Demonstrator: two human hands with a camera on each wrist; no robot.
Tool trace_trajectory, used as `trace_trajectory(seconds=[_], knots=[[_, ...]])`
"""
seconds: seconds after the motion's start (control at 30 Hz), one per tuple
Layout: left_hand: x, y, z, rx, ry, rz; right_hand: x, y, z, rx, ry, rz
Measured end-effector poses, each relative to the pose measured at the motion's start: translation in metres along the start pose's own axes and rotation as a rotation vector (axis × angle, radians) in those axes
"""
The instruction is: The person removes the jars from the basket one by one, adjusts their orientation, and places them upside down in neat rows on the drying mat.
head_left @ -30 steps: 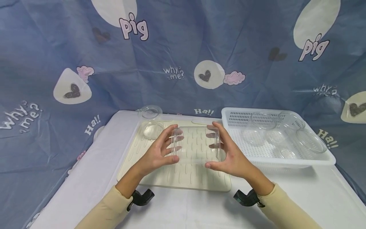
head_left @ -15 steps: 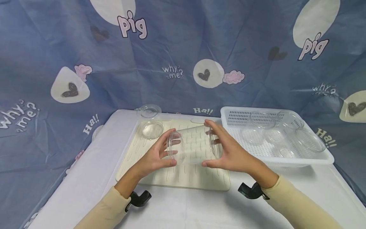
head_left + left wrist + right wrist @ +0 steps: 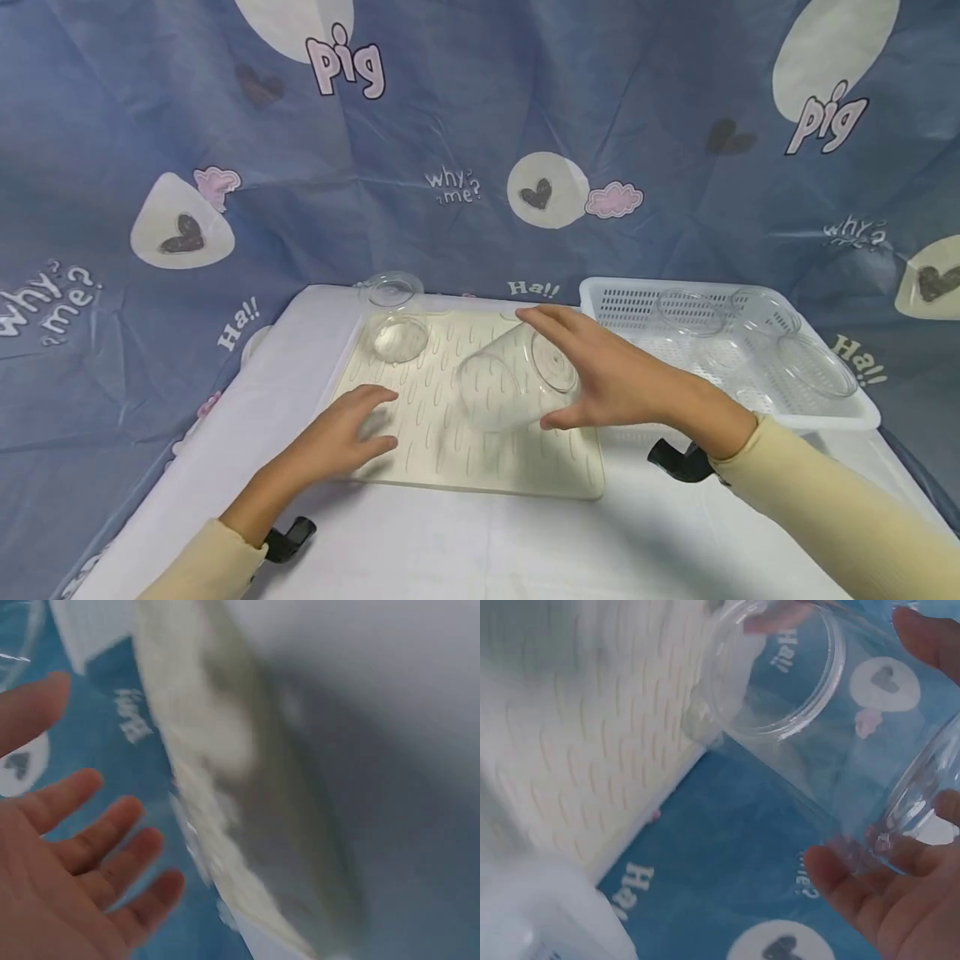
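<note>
A clear cylindrical jar (image 3: pixel 491 387) is tilted above the cream ridged mat (image 3: pixel 465 467). My right hand (image 3: pixel 611 367) grips one end of it, thumb on the near side and fingers over the far side. In the right wrist view the jar's round rim (image 3: pixel 836 675) faces away from the palm. My left hand (image 3: pixel 341 437) is apart from the jar, over the mat's left front edge, fingers spread and holding nothing. The left wrist view shows the fingers (image 3: pixel 112 832) loosely bent with nothing in them. Another clear jar (image 3: pixel 395 319) stands upright at the mat's back left.
A white perforated basket (image 3: pixel 817 423) stands at the right, holding several clear jars (image 3: pixel 817 365). Under everything lies a white tablecloth (image 3: pixel 420 550). A blue printed curtain (image 3: pixel 465 100) hangs directly behind the table.
My left hand has let go of the jar and moved left and toward me. The jar, first held level between both hands, is now tilted in my right hand alone.
</note>
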State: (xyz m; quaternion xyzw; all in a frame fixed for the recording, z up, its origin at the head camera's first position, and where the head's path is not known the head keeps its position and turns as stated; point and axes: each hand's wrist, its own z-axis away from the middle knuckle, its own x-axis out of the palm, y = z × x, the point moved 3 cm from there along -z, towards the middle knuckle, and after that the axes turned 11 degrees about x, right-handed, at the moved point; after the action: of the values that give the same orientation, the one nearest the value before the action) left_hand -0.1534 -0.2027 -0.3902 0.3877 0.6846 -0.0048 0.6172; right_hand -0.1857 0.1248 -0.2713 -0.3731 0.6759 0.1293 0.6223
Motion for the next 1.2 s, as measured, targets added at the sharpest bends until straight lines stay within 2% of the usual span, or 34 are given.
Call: trace_trajectory(seconds=[0.1, 0.2, 0.3, 0.5, 0.63, 0.77, 0.93, 1.2], knots=[[-0.003, -0.013, 0.016, -0.040, -0.059, -0.100, -0.006, -0.001, -0.005, 0.001, -0.035, 0.063], [-0.005, -0.023, 0.027, -0.091, -0.112, -0.098, -0.011, -0.003, -0.010, 0.016, -0.082, 0.109], [-0.005, -0.029, 0.031, -0.134, -0.169, -0.063, -0.018, -0.009, -0.019, 0.042, -0.137, 0.134], [0.002, -0.032, 0.031, -0.192, -0.266, -0.074, -0.030, -0.023, -0.042, 0.072, -0.214, 0.207], [0.003, -0.032, 0.031, -0.208, -0.278, -0.097, -0.033, -0.028, -0.055, 0.087, -0.252, 0.261], [0.002, -0.032, 0.031, -0.201, -0.282, -0.108, -0.034, -0.029, -0.062, 0.110, -0.283, 0.257], [0.001, -0.029, 0.027, -0.229, -0.323, -0.131, -0.033, -0.024, -0.070, 0.144, -0.300, 0.258], [0.000, -0.023, 0.017, -0.341, -0.370, -0.138, -0.033, -0.012, -0.083, 0.173, -0.289, 0.299]])
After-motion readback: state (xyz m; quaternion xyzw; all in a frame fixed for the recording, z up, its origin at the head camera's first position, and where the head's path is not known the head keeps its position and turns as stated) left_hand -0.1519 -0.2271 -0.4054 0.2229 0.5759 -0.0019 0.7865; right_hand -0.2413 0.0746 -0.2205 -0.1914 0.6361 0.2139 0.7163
